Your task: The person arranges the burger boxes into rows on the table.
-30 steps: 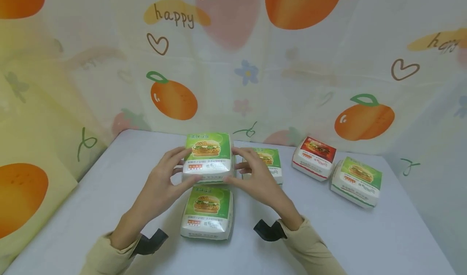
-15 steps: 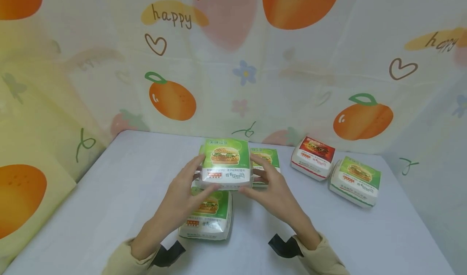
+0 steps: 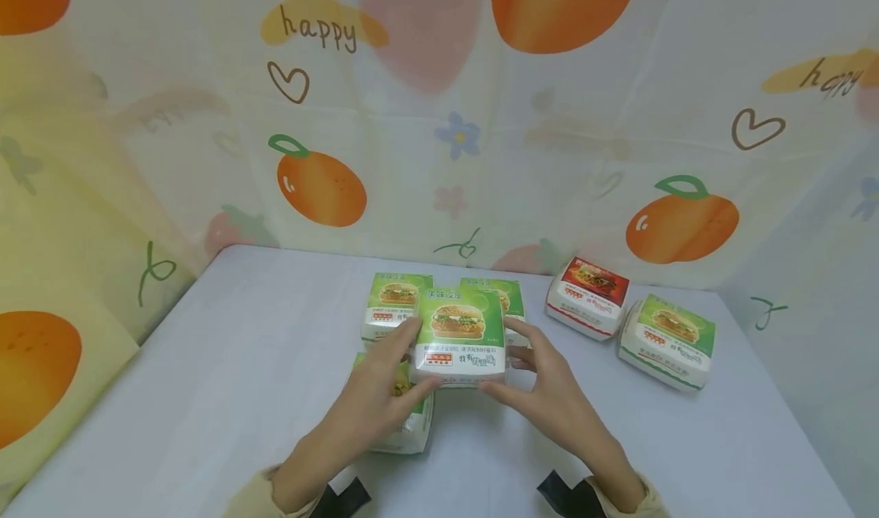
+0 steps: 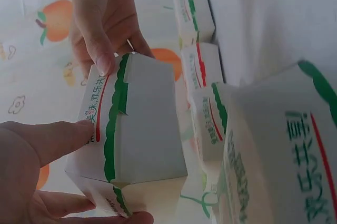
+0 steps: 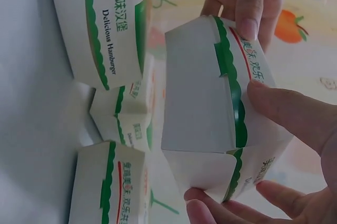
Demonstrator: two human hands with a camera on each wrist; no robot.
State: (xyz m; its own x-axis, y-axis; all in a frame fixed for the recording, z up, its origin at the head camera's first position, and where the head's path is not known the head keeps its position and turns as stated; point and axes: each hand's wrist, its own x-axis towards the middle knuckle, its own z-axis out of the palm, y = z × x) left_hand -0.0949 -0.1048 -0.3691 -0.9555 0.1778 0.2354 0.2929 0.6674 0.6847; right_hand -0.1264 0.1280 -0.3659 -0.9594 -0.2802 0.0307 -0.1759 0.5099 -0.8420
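Note:
Both hands grip one green-and-white burger box point(image 3: 458, 327) from its two sides, thumbs on its front edge. My left hand point(image 3: 374, 392) is on its left side and my right hand point(image 3: 549, 388) on its right. The wrist views show the held box point(image 4: 150, 124) above the table, its underside visible. Behind it stand two green boxes, one at left point(image 3: 393, 297) and one at right point(image 3: 511, 289), the latter partly covered. Another green box point(image 3: 412, 430) sits nearer the front, mostly hidden by my left hand.
At the right of the white table point(image 3: 275, 312) stand a red-topped box point(image 3: 589, 297) and, beside it, a green-topped box point(image 3: 669, 342). A printed cloth point(image 3: 536, 159) with oranges and hearts hangs behind the table.
Both hands have carried the gripped box to the right and nearer the front. The green box at back left has come into view, while my left hand now covers more of the front box.

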